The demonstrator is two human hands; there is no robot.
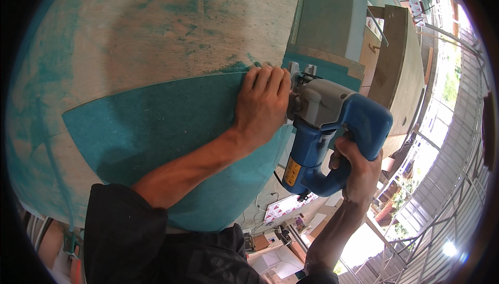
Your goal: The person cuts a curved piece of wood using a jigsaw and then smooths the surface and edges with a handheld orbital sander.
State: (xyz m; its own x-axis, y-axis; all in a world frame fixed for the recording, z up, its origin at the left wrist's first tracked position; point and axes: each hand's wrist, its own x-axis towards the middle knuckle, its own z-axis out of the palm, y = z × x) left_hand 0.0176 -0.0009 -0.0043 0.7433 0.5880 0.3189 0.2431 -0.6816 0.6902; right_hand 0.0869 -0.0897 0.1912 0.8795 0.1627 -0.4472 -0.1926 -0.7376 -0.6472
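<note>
My right hand [358,167] is closed around the handle of a blue and grey jigsaw [369,120]. The tool's grey head and metal front parts lie against the right-hand edge of a teal board [171,112]. Its blade is hidden from sight. My left hand [265,99] rests beside the tool, on the board's far right corner. Its fingers are bent together over the board's edge, with the fingertips out of view. The teal board has a curved outline and reaches from the left almost to my body.
Beneath the board lies a large pale wooden surface [197,29] with teal stains and dust. Grey-green panels [325,24] and a tall wooden board [397,58] stand beyond the jigsaw. A cluttered bench [283,255] and a corrugated metal roof [442,149] show at the right.
</note>
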